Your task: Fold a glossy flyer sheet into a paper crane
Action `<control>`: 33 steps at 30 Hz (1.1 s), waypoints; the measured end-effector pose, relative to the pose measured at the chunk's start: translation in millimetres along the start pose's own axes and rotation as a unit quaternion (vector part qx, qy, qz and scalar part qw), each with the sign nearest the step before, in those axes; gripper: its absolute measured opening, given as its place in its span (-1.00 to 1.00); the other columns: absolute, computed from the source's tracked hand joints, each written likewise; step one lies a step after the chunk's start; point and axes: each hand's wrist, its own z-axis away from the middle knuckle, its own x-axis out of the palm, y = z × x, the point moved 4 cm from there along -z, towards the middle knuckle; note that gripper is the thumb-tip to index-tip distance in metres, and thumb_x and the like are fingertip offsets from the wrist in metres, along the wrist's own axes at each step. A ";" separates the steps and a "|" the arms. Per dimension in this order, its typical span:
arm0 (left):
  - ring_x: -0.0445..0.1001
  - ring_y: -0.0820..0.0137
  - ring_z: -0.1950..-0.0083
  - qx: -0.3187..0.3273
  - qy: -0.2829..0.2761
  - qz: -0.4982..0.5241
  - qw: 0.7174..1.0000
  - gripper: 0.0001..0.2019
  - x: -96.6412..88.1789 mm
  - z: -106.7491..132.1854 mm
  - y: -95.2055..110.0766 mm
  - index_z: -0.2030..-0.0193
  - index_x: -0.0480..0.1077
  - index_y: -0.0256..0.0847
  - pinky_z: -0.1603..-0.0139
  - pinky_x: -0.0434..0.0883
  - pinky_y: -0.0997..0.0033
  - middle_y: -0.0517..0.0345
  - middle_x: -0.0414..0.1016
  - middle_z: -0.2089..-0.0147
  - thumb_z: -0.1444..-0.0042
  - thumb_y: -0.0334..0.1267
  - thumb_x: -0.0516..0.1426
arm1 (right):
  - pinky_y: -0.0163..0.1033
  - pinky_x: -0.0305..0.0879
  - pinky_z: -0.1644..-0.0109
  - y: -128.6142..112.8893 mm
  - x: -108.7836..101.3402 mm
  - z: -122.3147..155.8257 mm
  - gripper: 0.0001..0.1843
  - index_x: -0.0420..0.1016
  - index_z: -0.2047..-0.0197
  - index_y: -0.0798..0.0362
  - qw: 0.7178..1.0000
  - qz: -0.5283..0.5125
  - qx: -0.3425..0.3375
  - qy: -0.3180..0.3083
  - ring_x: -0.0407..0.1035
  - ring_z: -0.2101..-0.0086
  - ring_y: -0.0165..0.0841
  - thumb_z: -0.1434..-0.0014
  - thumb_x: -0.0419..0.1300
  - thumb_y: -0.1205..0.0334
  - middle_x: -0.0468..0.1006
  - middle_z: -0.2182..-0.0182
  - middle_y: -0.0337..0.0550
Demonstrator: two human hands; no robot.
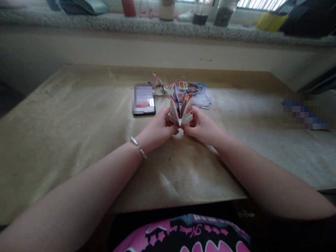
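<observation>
Between my hands, above the middle of the table, is a piece of folded paper (187,113) with white, red and multicoloured print. Its flaps stand up and spread apart in a V, with a narrow point at the bottom. My left hand (168,122) grips its left side, fingers curled behind and under it. On the opposite side my right hand (196,122) pinches the paper near the lower point. Just beyond lies a stack of colourful printed sheets (201,92), partly hidden by the folded paper. Another folded paper shape (159,85) in white and red rests left of the stack.
A phone (144,99) with a lit, blurred screen lies left of my hands on the table (78,140). Far right is a blurred blue item (306,113). Jars (224,12) and other objects line the stone windowsill (118,22) behind.
</observation>
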 end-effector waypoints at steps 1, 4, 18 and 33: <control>0.46 0.56 0.42 -0.004 -0.001 0.004 1.000 -0.64 -0.2 -0.1 0.2 0.05 0.25 -0.23 0.40 0.41 0.54 0.22 0.46 0.27 -0.01 -0.50 0.18 | -0.33 0.22 0.49 -1.4 -0.6 0.1 -0.59 0.24 0.17 -0.02 1.000 -0.008 -0.003 0.004 0.28 0.52 -0.49 0.09 0.28 0.35 0.42 0.42 -0.34; 0.46 0.57 0.44 -0.010 -0.003 0.011 1.000 -0.66 -1.5 -0.5 1.3 0.05 0.25 -0.23 0.42 0.41 0.56 0.22 0.47 0.27 -0.03 -0.45 0.20 | -0.32 0.29 0.42 -5.5 -4.9 0.1 -0.65 0.26 0.20 0.00 0.999 -0.028 -0.021 0.024 0.35 0.47 -0.47 0.03 0.31 0.25 0.47 0.40 -0.31; 0.53 0.48 0.33 0.049 0.032 0.048 0.997 -0.77 -9.3 -2.9 2.3 0.21 0.30 -0.26 0.31 0.48 0.52 0.20 0.52 0.35 -0.13 -0.25 0.26 | -0.35 0.36 0.40 -2.7 -6.2 -2.4 -0.62 0.32 0.33 0.02 0.998 -0.065 -0.008 -0.001 0.42 0.45 -0.48 -0.01 0.36 -0.05 0.53 0.44 -0.31; 0.52 0.49 0.41 0.054 0.035 0.044 0.997 -0.67 -6.4 -0.5 7.3 0.29 0.30 -0.24 0.38 0.48 0.53 0.24 0.50 0.42 -0.09 -0.05 0.28 | -0.34 0.39 0.40 -5.5 -2.1 0.1 -0.55 0.31 0.40 0.02 0.992 -0.118 0.032 0.000 0.44 0.48 -0.47 0.05 0.39 -0.12 0.51 0.50 -0.34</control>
